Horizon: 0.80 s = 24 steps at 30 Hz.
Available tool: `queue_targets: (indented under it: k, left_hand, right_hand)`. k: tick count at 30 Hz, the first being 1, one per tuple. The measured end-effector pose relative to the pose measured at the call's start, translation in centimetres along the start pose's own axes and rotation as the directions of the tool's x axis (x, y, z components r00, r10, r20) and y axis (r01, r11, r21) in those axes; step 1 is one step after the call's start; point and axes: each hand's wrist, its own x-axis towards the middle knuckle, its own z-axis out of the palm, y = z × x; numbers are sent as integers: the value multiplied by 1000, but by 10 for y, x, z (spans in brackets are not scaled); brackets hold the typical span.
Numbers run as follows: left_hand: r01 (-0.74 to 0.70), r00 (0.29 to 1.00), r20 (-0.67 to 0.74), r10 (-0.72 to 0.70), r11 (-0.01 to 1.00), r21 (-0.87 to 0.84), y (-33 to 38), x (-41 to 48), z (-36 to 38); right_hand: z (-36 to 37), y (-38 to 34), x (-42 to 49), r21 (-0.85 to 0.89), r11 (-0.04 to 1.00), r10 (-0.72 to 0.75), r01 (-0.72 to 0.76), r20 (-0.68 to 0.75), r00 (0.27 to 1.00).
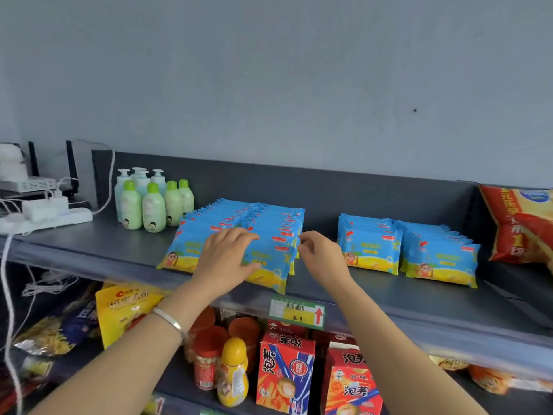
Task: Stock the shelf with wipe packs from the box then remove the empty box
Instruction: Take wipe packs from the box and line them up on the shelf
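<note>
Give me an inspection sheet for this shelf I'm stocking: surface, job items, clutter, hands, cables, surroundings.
Surface: dark grey top shelf, goods standing along it.
Job's things: left block of wipe packs under the hands; right block of wipe packs set apart to its right; box: nothing seen.
Clutter: lotion bottles at the left; red snack bag at the right.
Hands: left hand rests on the left block with fingers extended; right hand, fingers curled, is at that block's right edge, grip unclear.
Cables: power strip with chargers at far left; white cables hang over the shelf edge.
Surroundings: plain wall behind; snack boxes and a price tag below.
</note>
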Motion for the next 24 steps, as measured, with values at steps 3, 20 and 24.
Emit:
queue_targets:
  k: [3,20,24]
  left_hand:
    - [-63,998,23,63,998,-14,-15,18,0]
    - [-367,917,160,365,930,-17,-31,49,32]
    - [-365,924,124,362,931,-1,-34,50,33]
  right_hand:
    - [9,-3,12,1,993,116,-117,-56,992]
    - [42,-12,44,290,864,465,-411,-151,872]
    - [40,-7,42,216,890,434,-402,-126,892]
